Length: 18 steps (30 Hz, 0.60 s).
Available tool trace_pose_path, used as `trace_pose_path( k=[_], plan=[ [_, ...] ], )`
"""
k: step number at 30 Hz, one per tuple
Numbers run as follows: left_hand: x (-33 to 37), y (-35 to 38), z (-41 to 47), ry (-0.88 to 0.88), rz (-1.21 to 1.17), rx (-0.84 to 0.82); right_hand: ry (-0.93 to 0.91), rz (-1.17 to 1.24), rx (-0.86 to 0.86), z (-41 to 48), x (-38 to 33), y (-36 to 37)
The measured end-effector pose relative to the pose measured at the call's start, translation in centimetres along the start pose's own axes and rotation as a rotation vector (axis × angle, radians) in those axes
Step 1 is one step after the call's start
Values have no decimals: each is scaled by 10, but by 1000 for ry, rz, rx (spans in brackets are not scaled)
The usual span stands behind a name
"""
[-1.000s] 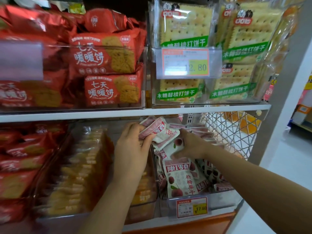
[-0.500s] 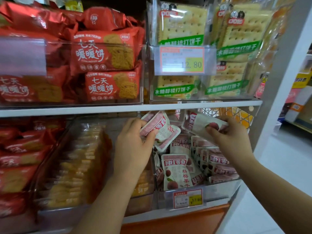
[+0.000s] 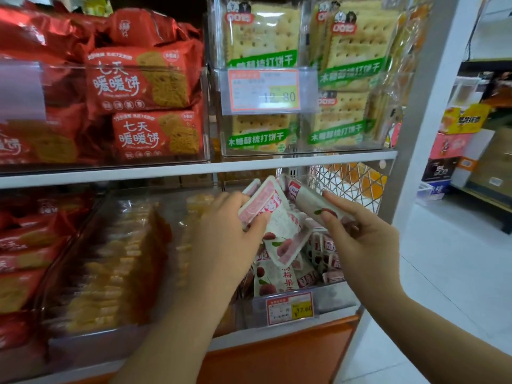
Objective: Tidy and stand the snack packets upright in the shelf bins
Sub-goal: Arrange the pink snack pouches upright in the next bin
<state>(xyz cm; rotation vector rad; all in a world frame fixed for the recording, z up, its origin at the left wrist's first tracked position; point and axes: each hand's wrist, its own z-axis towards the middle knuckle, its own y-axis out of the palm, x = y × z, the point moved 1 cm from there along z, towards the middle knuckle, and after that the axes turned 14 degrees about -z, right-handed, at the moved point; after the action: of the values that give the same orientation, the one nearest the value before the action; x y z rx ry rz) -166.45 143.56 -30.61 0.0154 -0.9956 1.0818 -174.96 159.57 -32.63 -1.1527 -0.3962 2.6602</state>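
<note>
My left hand (image 3: 230, 239) grips a small bunch of pink-and-white fruit snack packets (image 3: 273, 217) above the clear bin (image 3: 332, 297) on the lower shelf. My right hand (image 3: 360, 239) pinches one more white packet (image 3: 310, 202), tilted, just right of that bunch and under the shelf board. More of the same packets (image 3: 279, 278) stand or lean inside the bin below both hands, partly hidden by my hands.
A price tag (image 3: 289, 307) hangs on the bin front. Left of it stands a clear bin of yellow biscuits (image 3: 110, 273) and red packs (image 3: 25, 245). The upper shelf (image 3: 194, 169) carries red biscuit bags (image 3: 144, 79) and cracker packs (image 3: 346, 65). A wire side panel (image 3: 352, 181) closes the right end.
My right hand lifted one packet out of the bin, raised it to the right and has now brought it back in beside the bunch in my left hand. The left hand barely moved.
</note>
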Motion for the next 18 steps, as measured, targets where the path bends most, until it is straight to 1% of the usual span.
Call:
trace_pose_path(
  k=[3,5,8,11,13,15,18],
  plan=[
    [-10,15,3,-186,-60,-93,-171,-100,-96,-3,7,7],
    [-13,16,6,-257,-124,-102,-174,-90,-192,-4,14,12],
    [-14,9,11,-319,-219,-84,-124,-19,-284,-2,18,12],
    [-16,6,12,-369,-285,-105,-203,-41,-422,-6,16,12],
    [-17,7,11,-377,-282,-118,-216,-90,-536,-10,13,13],
    [-18,7,10,-385,-281,-122,-218,-97,-552,-8,11,14],
    [-18,5,9,-384,-305,-130,-224,-109,-458,-3,11,14]
  ],
)
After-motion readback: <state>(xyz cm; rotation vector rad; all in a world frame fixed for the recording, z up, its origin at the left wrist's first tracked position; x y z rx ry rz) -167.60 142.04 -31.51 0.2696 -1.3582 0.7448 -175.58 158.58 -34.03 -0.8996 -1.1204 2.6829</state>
